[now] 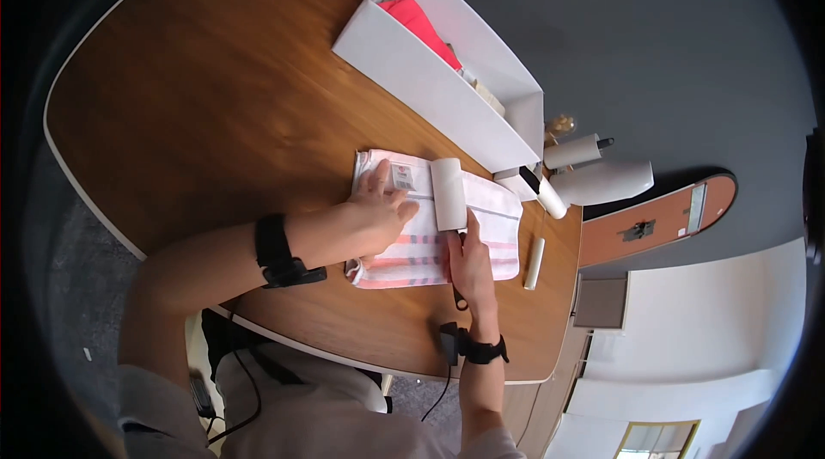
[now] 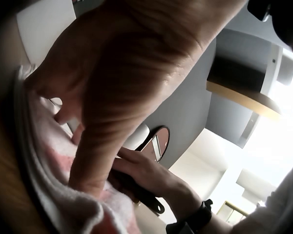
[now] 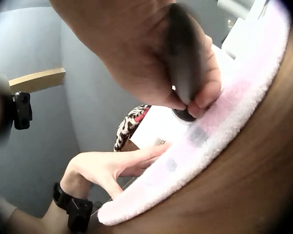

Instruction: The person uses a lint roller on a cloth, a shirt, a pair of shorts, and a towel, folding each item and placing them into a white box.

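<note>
A folded towel [image 1: 494,201], white and pink with stripes and a small label [image 1: 402,176], lies on the wooden table. My left hand [image 1: 378,223] rests on its left part with fingers spread, pressing the cloth near the label. In the left wrist view the towel's edge bunches up by the thumb. My right hand [image 1: 470,266] grips the black handle [image 3: 183,53] of a lint roller, fingers curled round it. The roller's white cylinder [image 1: 449,192] lies across the middle of the towel, just right of the left hand.
A long white box [image 1: 430,85] holding a red cloth [image 1: 421,29] stands behind the towel. Right of it are another white roll [image 1: 571,152], a white rounded object [image 1: 606,184] and an orange oval board [image 1: 662,227]. A thin white roll [image 1: 534,263] lies at right.
</note>
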Demonstrator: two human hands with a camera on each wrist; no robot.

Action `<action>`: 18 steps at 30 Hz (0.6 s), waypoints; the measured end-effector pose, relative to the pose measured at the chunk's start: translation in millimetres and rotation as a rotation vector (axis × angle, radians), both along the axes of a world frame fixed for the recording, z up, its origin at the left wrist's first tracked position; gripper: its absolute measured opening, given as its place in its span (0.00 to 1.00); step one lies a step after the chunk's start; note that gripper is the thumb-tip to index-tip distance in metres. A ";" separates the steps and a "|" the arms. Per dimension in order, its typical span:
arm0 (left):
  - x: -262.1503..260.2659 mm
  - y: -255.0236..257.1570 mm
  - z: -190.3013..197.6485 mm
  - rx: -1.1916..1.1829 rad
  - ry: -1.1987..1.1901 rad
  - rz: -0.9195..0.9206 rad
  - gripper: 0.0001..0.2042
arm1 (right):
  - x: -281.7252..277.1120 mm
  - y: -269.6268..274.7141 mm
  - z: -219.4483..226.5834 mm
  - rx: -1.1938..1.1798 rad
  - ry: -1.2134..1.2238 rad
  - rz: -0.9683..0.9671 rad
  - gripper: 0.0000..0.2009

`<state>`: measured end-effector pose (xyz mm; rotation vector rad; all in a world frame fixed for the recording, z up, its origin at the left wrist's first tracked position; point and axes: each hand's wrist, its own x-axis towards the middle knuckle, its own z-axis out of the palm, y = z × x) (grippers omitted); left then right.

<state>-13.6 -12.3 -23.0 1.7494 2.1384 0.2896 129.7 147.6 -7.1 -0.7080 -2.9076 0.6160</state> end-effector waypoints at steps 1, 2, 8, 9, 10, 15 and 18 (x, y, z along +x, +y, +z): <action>1.1 -2.2 -2.7 0.013 -0.011 -0.009 0.45 | 1.3 1.2 -5.3 0.077 -0.014 -0.025 0.24; 1.6 -3.1 -4.7 0.024 -0.021 -0.014 0.44 | 3.1 4.3 -4.2 0.030 -0.038 -0.045 0.25; 2.8 -1.8 6.7 -0.065 0.040 -0.030 0.42 | 10.1 23.1 7.6 -0.137 -0.140 -0.177 0.19; 2.3 -1.4 6.9 -0.070 0.037 -0.040 0.42 | 18.3 41.3 -8.0 -0.105 -0.151 -0.202 0.18; 2.6 -0.3 5.0 -0.075 0.036 -0.047 0.42 | 17.9 46.7 -10.6 -0.073 -0.161 -0.225 0.18; 4.2 3.3 -3.5 -0.084 0.054 -0.063 0.41 | 46.9 91.4 -5.2 0.428 -0.393 -0.168 0.14; 4.6 3.3 -6.1 -0.070 0.058 -0.080 0.42 | 64.7 126.0 -14.7 0.397 -0.442 -0.418 0.15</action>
